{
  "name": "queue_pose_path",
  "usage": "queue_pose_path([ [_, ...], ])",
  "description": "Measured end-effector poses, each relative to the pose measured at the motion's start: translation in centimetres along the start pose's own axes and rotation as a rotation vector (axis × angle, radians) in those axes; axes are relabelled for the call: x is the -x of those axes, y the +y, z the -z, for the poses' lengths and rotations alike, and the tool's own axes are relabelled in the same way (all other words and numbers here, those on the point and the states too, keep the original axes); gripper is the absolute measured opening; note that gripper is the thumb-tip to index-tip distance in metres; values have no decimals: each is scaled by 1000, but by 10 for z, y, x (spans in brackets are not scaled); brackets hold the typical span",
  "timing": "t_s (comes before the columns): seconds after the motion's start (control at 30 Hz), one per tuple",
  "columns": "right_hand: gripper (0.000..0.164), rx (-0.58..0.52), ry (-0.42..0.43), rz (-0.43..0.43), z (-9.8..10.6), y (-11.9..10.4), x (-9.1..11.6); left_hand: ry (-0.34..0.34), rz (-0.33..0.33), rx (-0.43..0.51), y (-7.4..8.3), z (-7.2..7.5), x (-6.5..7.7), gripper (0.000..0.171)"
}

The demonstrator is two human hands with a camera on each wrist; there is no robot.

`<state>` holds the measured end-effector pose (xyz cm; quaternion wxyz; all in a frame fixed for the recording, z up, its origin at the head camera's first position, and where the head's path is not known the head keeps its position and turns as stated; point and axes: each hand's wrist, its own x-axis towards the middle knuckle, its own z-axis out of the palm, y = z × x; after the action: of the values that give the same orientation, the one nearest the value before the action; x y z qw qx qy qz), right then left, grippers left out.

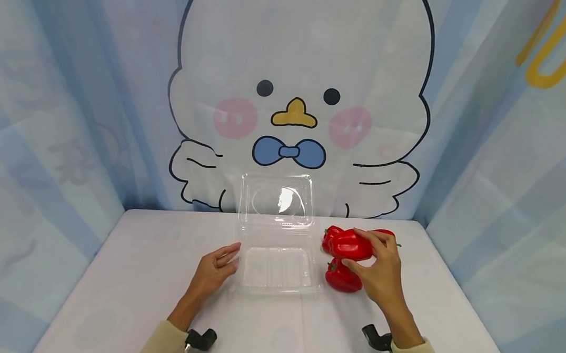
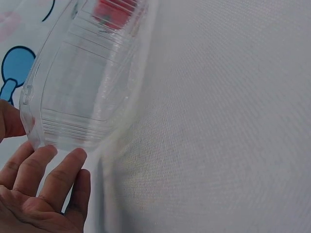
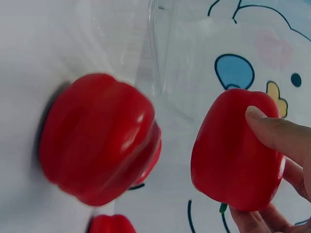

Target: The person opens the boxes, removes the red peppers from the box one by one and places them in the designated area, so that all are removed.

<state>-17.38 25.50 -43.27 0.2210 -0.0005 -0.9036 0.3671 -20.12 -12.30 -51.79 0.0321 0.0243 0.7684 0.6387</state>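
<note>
My right hand (image 1: pixel 384 267) grips a glossy red bell pepper (image 1: pixel 350 244) between thumb and fingers, raised just above other peppers. In the right wrist view this held bell pepper (image 3: pixel 233 155) has a small green stem at its lower end. Another red bell pepper (image 1: pixel 343 280) lies on the table in front of it, and more red peppers show partly behind it. Left of them, a clear plastic clamshell box (image 1: pixel 277 269) stands with its lid (image 1: pixel 276 200) raised. My left hand (image 1: pixel 213 271) has its fingertips at the box's left wall, fingers loosely extended.
A white-covered table (image 1: pixel 280 329) carries everything. Behind it hangs a curtain (image 1: pixel 287 50) printed with a cartoon bird, and pale blue curtains close in both sides. Black wrist mounts (image 1: pixel 202 339) sit at the sleeves.
</note>
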Motion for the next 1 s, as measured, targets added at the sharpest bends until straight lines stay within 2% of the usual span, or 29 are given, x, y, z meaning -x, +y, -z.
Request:
queue_pose_path([
  [0.3,78,38,54,-51,21,25,6,14,20,-1,-2,3,1,54],
  [0.57,79,84,103,-115,34,56,7,8,-3,0,-1,2,-2,53],
  [0.8,83,139,112,-201,34,87,8,12,2,-5,-1,3,-2,53],
  [1.0,82,173,71,-239,31,117,4,13,6,2,1,3,-2,53],
])
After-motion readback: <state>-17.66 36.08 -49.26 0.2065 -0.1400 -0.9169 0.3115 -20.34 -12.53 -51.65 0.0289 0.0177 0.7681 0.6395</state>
